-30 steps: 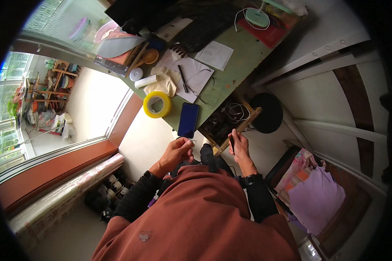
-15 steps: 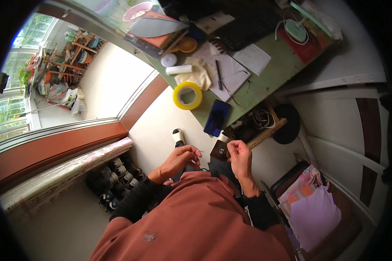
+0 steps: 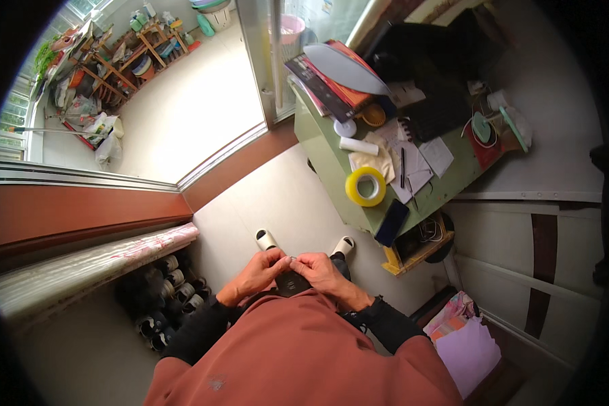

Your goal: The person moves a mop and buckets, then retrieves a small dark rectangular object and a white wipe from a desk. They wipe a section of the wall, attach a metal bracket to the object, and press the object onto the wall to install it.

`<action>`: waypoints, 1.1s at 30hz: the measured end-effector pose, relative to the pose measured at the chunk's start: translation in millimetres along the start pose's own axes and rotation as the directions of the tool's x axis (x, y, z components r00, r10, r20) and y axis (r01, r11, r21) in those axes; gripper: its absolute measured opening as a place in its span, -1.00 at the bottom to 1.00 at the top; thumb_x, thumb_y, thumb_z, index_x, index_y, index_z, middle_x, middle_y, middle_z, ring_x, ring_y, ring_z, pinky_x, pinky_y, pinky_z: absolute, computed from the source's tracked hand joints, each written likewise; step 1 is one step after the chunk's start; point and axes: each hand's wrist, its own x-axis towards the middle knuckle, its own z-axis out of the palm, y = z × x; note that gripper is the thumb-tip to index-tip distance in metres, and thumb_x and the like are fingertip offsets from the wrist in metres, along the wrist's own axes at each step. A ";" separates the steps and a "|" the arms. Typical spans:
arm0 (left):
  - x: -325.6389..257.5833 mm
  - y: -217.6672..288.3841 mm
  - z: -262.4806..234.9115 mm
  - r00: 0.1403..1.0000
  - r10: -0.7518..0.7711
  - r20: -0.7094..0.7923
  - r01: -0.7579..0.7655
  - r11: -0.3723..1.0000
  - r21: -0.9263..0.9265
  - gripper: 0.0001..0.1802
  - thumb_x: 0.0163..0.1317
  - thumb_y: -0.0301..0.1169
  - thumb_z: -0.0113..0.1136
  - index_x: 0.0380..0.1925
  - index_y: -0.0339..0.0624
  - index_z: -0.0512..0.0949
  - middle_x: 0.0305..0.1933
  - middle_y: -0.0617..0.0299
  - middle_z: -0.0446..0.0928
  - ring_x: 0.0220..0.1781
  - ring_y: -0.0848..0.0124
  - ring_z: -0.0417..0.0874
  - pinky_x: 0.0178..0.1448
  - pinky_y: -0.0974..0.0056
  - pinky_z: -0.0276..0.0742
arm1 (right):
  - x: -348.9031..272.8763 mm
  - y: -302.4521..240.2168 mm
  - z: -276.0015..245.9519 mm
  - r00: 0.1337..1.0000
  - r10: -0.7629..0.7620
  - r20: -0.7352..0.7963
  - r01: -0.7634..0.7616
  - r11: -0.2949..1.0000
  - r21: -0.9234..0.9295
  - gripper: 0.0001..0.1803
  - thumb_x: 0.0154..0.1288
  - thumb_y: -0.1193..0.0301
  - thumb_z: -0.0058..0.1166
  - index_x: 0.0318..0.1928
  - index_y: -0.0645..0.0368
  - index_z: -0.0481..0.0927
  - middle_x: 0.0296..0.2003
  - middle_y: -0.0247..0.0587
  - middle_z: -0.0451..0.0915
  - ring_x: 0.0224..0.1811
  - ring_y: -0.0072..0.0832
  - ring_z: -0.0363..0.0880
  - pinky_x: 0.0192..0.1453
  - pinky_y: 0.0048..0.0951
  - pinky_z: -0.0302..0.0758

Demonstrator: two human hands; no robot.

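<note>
In front of my body my hands meet, their fingertips pinched together. My left hand (image 3: 257,273) is closed, thumb against forefinger. My right hand (image 3: 323,272) is closed the same way, its fingertips touching those of the left. Whatever small, thin thing lies between the fingertips is too small to name. Just below the fingers shows a dark brown flat piece (image 3: 291,284) with small light marks; the hands partly cover it, and I cannot tell which of them holds it.
A green desk (image 3: 321,145) at the upper right bears a yellow tape roll (image 3: 353,196), a phone (image 3: 392,222), a pen (image 3: 402,168), papers and books. Shoes (image 3: 176,287) stand by a wrapped roll (image 3: 101,260) at left. A chair with lilac cloth (image 3: 470,352) is at lower right.
My hands were apart and have come together, the right one moving left. The brown piece has moved left with it. The view has turned, so the desk now sits farther right and lower.
</note>
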 end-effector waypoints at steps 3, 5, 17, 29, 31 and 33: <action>-26.6 -1.2 -42.6 0.991 -0.133 -0.021 0.106 0.867 -0.487 -0.59 0.63 -0.14 0.03 -0.15 -0.32 0.60 -0.33 0.32 0.57 -0.24 0.52 0.59 -0.16 0.33 0.62 | 31.6 -28.4 25.8 0.999 -0.044 0.014 0.046 0.987 -0.153 -0.73 0.54 0.32 0.14 -0.16 0.31 0.73 -0.39 -0.30 0.72 -0.32 -0.63 0.59 -0.21 -0.46 0.54; -33.7 -1.0 -65.0 0.984 -0.174 -0.043 0.135 0.875 -0.465 -0.70 0.58 -0.24 0.14 -0.13 -0.30 0.61 -0.24 0.29 0.62 -0.29 0.54 0.64 -0.14 0.39 0.64 | 50.5 -44.8 38.4 0.998 -0.060 -0.032 0.051 0.969 -0.243 -0.73 0.54 0.32 0.15 -0.17 0.31 0.72 -0.41 -0.22 0.73 -0.35 -0.60 0.59 -0.23 -0.43 0.53; -20.8 5.6 -174.7 0.964 -0.084 -0.254 -0.029 0.912 -0.409 -0.86 0.46 -0.40 0.29 -0.14 -0.25 0.59 -0.17 0.37 0.62 -0.13 0.62 0.55 -0.03 0.42 0.53 | 193.2 -70.6 -138.2 0.695 -0.475 -0.540 -0.267 0.527 -0.807 -0.65 0.26 0.39 0.28 0.06 0.14 0.65 -0.02 -0.08 0.63 0.09 -0.01 0.57 0.15 -0.06 0.52; 40.6 56.7 -259.8 0.955 -0.101 -0.279 -0.063 0.849 -0.525 -0.79 0.54 -0.28 0.21 -0.11 -0.20 0.58 -0.13 0.36 0.63 -0.14 0.60 0.61 0.00 0.42 0.58 | 211.0 -67.7 -268.5 0.877 -0.410 -0.252 -0.288 -0.029 -0.957 -0.55 0.05 0.45 0.40 -0.01 0.11 0.57 -0.10 -0.10 0.63 0.06 -0.14 0.57 0.34 0.00 0.34; 54.5 65.2 -280.4 0.970 -0.072 -0.232 -0.051 0.873 -0.485 -0.79 0.55 -0.27 0.19 -0.11 -0.20 0.58 -0.13 0.36 0.63 -0.15 0.58 0.62 0.00 0.41 0.59 | 192.1 -78.9 -259.2 0.870 -0.401 -0.286 -0.308 0.009 -0.951 -0.55 0.05 0.46 0.39 -0.01 0.11 0.54 -0.12 -0.09 0.63 0.04 -0.13 0.58 0.36 0.01 0.33; 70.0 75.6 -299.0 0.982 -0.048 -0.181 -0.053 0.857 -0.512 -0.79 0.55 -0.26 0.20 -0.14 -0.17 0.57 -0.15 0.35 0.62 -0.16 0.57 0.63 -0.01 0.41 0.59 | 163.9 -93.2 -240.0 0.800 -0.485 -0.352 -0.309 0.169 -0.936 -0.55 0.13 0.45 0.34 0.03 0.12 0.49 -0.15 0.02 0.61 -0.01 0.01 0.60 0.21 0.03 0.46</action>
